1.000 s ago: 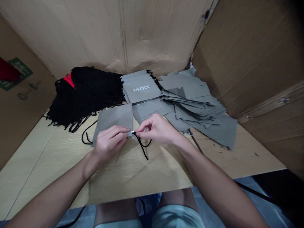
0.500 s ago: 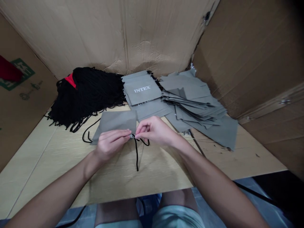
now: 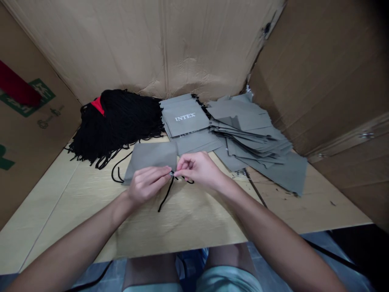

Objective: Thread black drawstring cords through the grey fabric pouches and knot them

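- Head view: the gray pouch [image 3: 153, 156] lies at the middle of the worktop [image 3: 142, 231], in front of you, its plain side up and its near right corner between your two hands.
- Black cord [image 3: 165, 195] comes out at that corner; one end trails toward you over the worktop, and a short piece curls out beneath your right hand. More cord loops out beyond the pouch's left edge.
- Your left hand [image 3: 148, 183] is clamped on the pouch's near edge, fingers laid along it and their tips at the corner.
- Your right hand [image 3: 199, 168] pinches the cord at the same corner, thumb and forefinger together, just beside your left fingertips. Your fingers partly hide the exact hold.
- Behind the pouch and to the left lies a big bundle of black cords [image 3: 118, 121] with a red band [image 3: 97, 106] around it.
- Right of the bundle sits a stack of gray pouches [image 3: 185, 121], the top one printed INTEX.
- Farther right, a loose heap of gray pieces [image 3: 255, 138] fans over the worktop.
- Cardboard panels [image 3: 136, 48] stand behind and on both sides.
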The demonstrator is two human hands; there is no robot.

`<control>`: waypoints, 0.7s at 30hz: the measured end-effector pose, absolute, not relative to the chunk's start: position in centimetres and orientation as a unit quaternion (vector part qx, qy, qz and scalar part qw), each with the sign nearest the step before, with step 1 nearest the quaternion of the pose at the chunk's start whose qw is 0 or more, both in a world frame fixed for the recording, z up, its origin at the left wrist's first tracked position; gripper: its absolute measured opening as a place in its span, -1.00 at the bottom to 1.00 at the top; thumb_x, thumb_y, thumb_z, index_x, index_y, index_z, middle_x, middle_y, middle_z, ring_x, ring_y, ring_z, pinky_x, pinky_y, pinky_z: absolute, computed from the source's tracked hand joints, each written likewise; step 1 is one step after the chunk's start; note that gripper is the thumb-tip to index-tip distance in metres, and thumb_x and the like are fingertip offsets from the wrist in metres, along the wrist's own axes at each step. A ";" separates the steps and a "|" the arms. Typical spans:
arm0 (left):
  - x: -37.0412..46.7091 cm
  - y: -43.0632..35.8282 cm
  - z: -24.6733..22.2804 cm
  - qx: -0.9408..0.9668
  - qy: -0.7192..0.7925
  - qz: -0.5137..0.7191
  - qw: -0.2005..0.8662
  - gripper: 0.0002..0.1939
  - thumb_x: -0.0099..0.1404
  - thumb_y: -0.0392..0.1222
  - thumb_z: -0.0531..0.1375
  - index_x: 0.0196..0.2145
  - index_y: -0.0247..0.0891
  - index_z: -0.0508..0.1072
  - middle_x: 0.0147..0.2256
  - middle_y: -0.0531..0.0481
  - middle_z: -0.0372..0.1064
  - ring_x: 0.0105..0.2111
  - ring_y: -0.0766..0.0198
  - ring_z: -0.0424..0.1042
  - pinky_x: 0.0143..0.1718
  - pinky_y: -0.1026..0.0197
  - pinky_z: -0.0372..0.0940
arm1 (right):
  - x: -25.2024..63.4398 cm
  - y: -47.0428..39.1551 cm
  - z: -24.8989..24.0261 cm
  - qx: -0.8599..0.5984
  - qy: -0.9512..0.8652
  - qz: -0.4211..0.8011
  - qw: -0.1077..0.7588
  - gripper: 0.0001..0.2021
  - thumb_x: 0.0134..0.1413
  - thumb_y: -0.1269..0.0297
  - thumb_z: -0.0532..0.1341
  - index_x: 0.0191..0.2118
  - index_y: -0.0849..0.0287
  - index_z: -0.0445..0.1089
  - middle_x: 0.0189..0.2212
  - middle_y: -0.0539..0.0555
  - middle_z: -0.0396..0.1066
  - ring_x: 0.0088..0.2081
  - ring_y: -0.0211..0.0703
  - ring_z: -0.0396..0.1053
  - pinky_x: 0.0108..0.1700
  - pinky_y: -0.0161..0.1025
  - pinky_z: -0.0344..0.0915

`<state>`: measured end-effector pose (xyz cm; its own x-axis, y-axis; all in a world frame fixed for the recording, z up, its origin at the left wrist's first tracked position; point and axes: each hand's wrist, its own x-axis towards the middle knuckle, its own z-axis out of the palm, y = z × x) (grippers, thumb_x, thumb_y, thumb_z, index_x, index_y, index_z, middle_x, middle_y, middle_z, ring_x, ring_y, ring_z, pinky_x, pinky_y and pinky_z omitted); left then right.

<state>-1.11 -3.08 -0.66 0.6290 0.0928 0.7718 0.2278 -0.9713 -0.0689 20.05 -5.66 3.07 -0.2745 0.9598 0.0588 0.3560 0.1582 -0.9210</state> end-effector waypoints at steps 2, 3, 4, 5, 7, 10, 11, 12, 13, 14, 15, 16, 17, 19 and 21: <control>-1.1 -3.1 -0.9 -0.903 -0.113 -0.406 0.082 -0.89 0.31 -0.41 0.15 -0.24 -0.32 0.45 -0.21 -0.17 0.56 -0.20 0.18 0.56 -0.19 0.18 0.49 | 20.2 -5.7 3.2 -0.479 -0.701 0.409 0.334 -0.92 -0.12 0.41 0.31 -0.48 0.23 0.39 -0.62 -0.05 0.37 -0.57 -0.37 0.30 -0.47 -0.40 0.21; -1.1 -3.1 -1.0 -0.904 -0.124 -0.401 0.080 -0.88 0.32 -0.40 0.14 -0.24 -0.30 0.45 -0.21 -0.16 0.56 -0.19 0.19 0.56 -0.18 0.19 0.48 | 20.3 -5.7 3.2 -0.474 -0.710 0.401 0.331 -0.94 -0.14 0.46 0.28 -0.47 0.23 0.38 -0.59 -0.05 0.38 -0.55 -0.37 0.30 -0.46 -0.40 0.20; -1.2 -3.1 -1.2 -0.905 -0.130 -0.398 0.079 -0.88 0.32 -0.40 0.13 -0.23 -0.29 0.45 -0.20 -0.15 0.55 -0.18 0.19 0.56 -0.17 0.19 0.48 | 20.3 -5.7 3.3 -0.470 -0.717 0.393 0.332 -0.90 -0.17 0.51 0.26 -0.45 0.22 0.37 -0.56 -0.05 0.38 -0.52 -0.37 0.30 -0.45 -0.41 0.20; -1.3 -3.0 -1.3 -0.906 -0.129 -0.396 0.077 -0.88 0.32 -0.40 0.13 -0.23 -0.29 0.45 -0.19 -0.16 0.55 -0.17 0.19 0.56 -0.16 0.20 0.48 | 20.4 -5.7 3.3 -0.466 -0.722 0.388 0.334 -0.86 -0.19 0.54 0.24 -0.43 0.21 0.35 -0.52 -0.05 0.39 -0.50 -0.37 0.30 -0.43 -0.41 0.20; -1.4 -2.9 -1.4 -0.905 -0.116 -0.401 0.075 -0.87 0.32 -0.39 0.13 -0.22 -0.30 0.45 -0.18 -0.18 0.55 -0.16 0.18 0.56 -0.18 0.21 0.48 | 20.5 -5.7 3.4 -0.453 -0.727 0.393 0.335 -0.83 -0.19 0.55 0.22 -0.41 0.19 0.29 -0.48 -0.04 0.39 -0.47 -0.36 0.30 -0.42 -0.40 0.21; -1.5 -2.9 -1.0 -0.899 -0.088 -0.421 0.081 -0.87 0.32 -0.40 0.13 -0.21 -0.31 0.46 -0.18 -0.19 0.55 -0.15 0.15 0.56 -0.19 0.18 0.50 | 20.8 -5.7 3.4 -0.430 -0.719 0.436 0.329 -0.85 -0.06 0.47 0.20 -0.39 0.15 0.18 -0.44 -0.01 0.42 -0.46 -0.34 0.34 -0.41 -0.38 0.22; -1.4 -3.0 -0.8 -0.896 -0.078 -0.429 0.086 -0.87 0.31 -0.40 0.14 -0.21 -0.32 0.45 -0.18 -0.20 0.55 -0.15 0.14 0.55 -0.19 0.16 0.50 | 20.9 -5.7 3.4 -0.424 -0.712 0.454 0.327 -0.84 -0.02 0.44 0.19 -0.38 0.14 0.15 -0.43 0.00 0.43 -0.45 -0.32 0.36 -0.42 -0.38 0.22; -1.4 -3.0 -0.6 -0.893 -0.066 -0.435 0.096 -0.87 0.30 -0.41 0.15 -0.21 -0.33 0.45 -0.19 -0.21 0.55 -0.14 0.12 0.55 -0.19 0.15 0.50 | 20.9 -5.8 3.4 -0.421 -0.706 0.467 0.326 -0.83 0.02 0.42 0.17 -0.37 0.12 0.11 -0.42 0.01 0.44 -0.45 -0.30 0.38 -0.43 -0.37 0.22; -1.3 -3.1 -0.4 -0.890 -0.055 -0.439 0.108 -0.87 0.28 -0.42 0.16 -0.21 -0.35 0.45 -0.19 -0.22 0.54 -0.14 0.11 0.55 -0.19 0.14 0.51 | 20.9 -5.8 3.5 -0.421 -0.702 0.473 0.325 -0.83 0.04 0.41 0.16 -0.36 0.11 0.09 -0.42 0.01 0.44 -0.44 -0.29 0.39 -0.43 -0.37 0.22; -1.3 -3.1 -0.3 -0.888 -0.047 -0.441 0.123 -0.87 0.28 -0.43 0.17 -0.21 -0.36 0.44 -0.20 -0.23 0.54 -0.14 0.10 0.55 -0.20 0.15 0.50 | 20.9 -5.9 3.5 -0.425 -0.705 0.466 0.325 -0.83 0.05 0.41 0.15 -0.35 0.11 0.08 -0.42 0.00 0.43 -0.44 -0.28 0.39 -0.43 -0.36 0.22; -1.2 -3.2 -0.3 -0.887 -0.043 -0.438 0.137 -0.87 0.28 -0.43 0.17 -0.21 -0.36 0.44 -0.21 -0.23 0.54 -0.15 0.11 0.55 -0.21 0.16 0.50 | 20.8 -6.0 3.5 -0.434 -0.714 0.443 0.324 -0.84 0.06 0.42 0.14 -0.34 0.11 0.08 -0.43 -0.01 0.41 -0.43 -0.28 0.38 -0.41 -0.36 0.22; -1.1 -3.2 -0.3 -0.890 -0.051 -0.429 0.145 -0.88 0.28 -0.43 0.17 -0.21 -0.36 0.43 -0.21 -0.22 0.54 -0.17 0.12 0.56 -0.23 0.17 0.49 | 20.7 -6.2 3.6 -0.444 -0.730 0.409 0.321 -0.86 0.07 0.43 0.12 -0.33 0.11 0.10 -0.44 -0.02 0.39 -0.43 -0.29 0.35 -0.38 -0.35 0.22; -1.0 -3.2 -0.5 -0.896 -0.072 -0.414 0.145 -0.88 0.30 -0.42 0.15 -0.21 -0.35 0.42 -0.22 -0.19 0.54 -0.21 0.16 0.56 -0.25 0.20 0.48 | 20.6 -6.3 3.7 -0.455 -0.748 0.367 0.315 -0.89 0.08 0.44 0.10 -0.32 0.11 0.13 -0.45 -0.04 0.37 -0.43 -0.30 0.32 -0.37 -0.35 0.20; -0.8 -3.2 -1.0 -0.902 -0.154 -0.383 0.129 -0.90 0.34 -0.37 0.12 -0.20 -0.32 0.42 -0.28 -0.12 0.55 -0.34 0.25 0.55 -0.34 0.27 0.43 | 20.4 -6.6 3.8 -0.470 -0.781 0.286 0.295 -0.91 0.10 0.45 0.05 -0.31 0.10 0.16 -0.46 -0.06 0.31 -0.44 -0.30 0.24 -0.37 -0.35 0.15; -0.6 -3.1 -1.4 -0.888 -0.251 -0.367 0.116 -0.91 0.37 -0.30 0.12 -0.22 -0.31 0.42 -0.38 -0.05 0.53 -0.46 0.31 0.51 -0.43 0.31 0.35 | 20.3 -6.7 3.9 -0.471 -0.799 0.244 0.284 -0.90 0.11 0.45 0.02 -0.31 0.10 0.17 -0.45 -0.05 0.29 -0.45 -0.29 0.19 -0.38 -0.36 0.11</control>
